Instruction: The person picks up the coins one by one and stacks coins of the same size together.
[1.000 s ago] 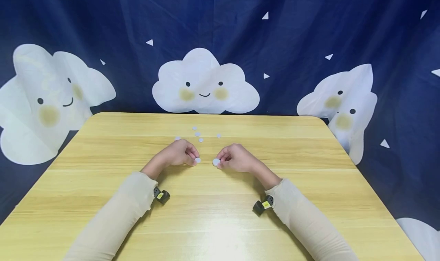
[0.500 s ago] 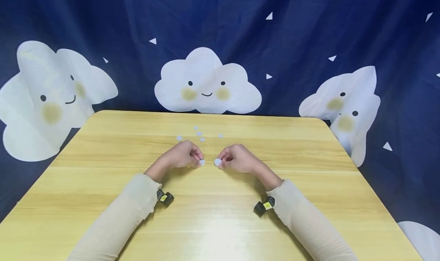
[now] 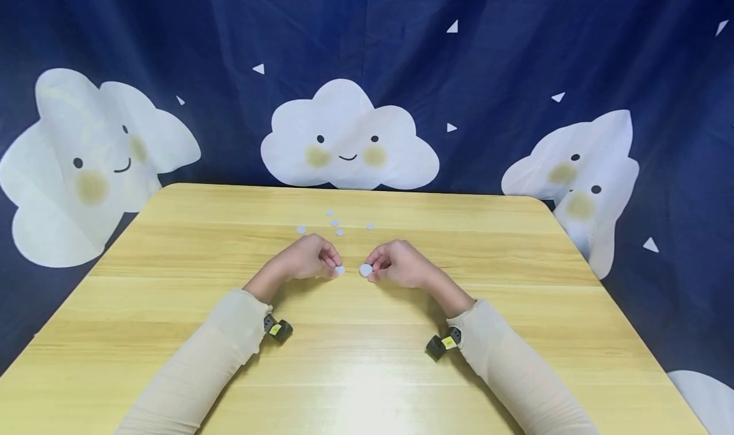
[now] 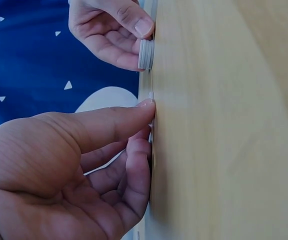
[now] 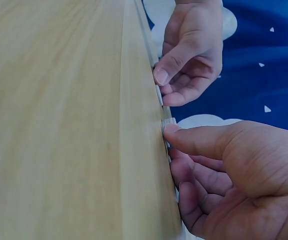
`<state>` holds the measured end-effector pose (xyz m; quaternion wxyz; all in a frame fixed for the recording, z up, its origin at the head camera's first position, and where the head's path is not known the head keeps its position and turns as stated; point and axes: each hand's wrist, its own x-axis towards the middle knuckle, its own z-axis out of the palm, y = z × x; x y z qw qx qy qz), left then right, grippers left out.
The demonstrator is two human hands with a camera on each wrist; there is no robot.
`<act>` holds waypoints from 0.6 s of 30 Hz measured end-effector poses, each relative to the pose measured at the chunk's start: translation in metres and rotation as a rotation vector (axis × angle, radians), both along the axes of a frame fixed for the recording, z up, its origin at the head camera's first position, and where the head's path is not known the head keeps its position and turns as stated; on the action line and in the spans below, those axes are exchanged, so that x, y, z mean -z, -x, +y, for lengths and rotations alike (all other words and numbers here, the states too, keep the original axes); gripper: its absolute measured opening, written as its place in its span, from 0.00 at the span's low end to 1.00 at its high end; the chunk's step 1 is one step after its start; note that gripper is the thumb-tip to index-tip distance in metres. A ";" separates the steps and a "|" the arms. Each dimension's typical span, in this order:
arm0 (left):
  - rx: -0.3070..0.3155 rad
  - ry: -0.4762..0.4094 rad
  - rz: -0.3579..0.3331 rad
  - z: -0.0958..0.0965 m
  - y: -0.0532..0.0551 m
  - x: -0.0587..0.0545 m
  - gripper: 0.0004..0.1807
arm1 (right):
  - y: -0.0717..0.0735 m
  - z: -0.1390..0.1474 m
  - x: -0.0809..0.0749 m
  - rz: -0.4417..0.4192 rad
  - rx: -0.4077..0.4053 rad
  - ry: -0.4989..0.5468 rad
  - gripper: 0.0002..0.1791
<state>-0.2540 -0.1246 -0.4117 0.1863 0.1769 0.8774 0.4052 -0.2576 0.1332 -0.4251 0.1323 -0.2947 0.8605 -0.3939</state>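
Small round white discs lie on the wooden table point(image 3: 355, 333). My left hand point(image 3: 306, 256) pinches one thin disc point(image 3: 341, 270) between thumb and fingers at the tabletop. Facing it a short gap away, my right hand point(image 3: 401, 264) grips a short stack of discs point(image 3: 366, 270). The left wrist view shows the stack point(image 4: 145, 54) side-on as several discs pressed together, the right thumb on one side. In the right wrist view, the left hand's disc point(image 5: 159, 95) stands out as a thin edge, and the right thumb covers part of the stack.
Several loose discs are scattered beyond the hands: one at the left point(image 3: 301, 230), a cluster in the middle point(image 3: 335, 223) and one at the right point(image 3: 369, 226). A dark blue curtain point(image 3: 482, 65) with white clouds hangs behind the table's far edge.
My left hand has moved slightly right with its disc, narrowing the gap to the stack and uncovering the leftmost loose disc. The right hand stays nearly where it was.
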 end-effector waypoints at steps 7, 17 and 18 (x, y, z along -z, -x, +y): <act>-0.008 -0.017 -0.020 0.001 -0.002 0.005 0.07 | -0.001 0.001 0.001 -0.027 -0.010 0.010 0.13; -0.018 -0.026 -0.016 0.000 0.000 0.005 0.07 | 0.001 0.004 -0.005 -0.020 -0.019 -0.020 0.16; -0.020 -0.028 -0.019 0.000 0.000 0.005 0.07 | 0.002 0.004 -0.006 -0.018 -0.027 -0.026 0.17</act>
